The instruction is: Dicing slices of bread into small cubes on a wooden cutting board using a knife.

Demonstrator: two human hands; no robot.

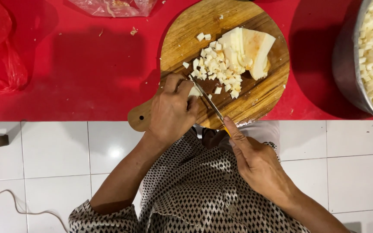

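Right hand (255,162) grips knife (208,100) — blade over cutting board (264,97). Left hand (171,110) pinches a white piece (194,91) beside diced cubes (214,69).

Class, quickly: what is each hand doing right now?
Left hand: fingers curled, pressing a pale piece on the cutting board.
Right hand: closed on the knife.

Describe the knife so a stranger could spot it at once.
Start at the round wooden cutting board on the red table. Near its front edge, a thin knife runs diagonally from the left hand back to the right hand. It is the only slim metal thing among pale diced cubes.
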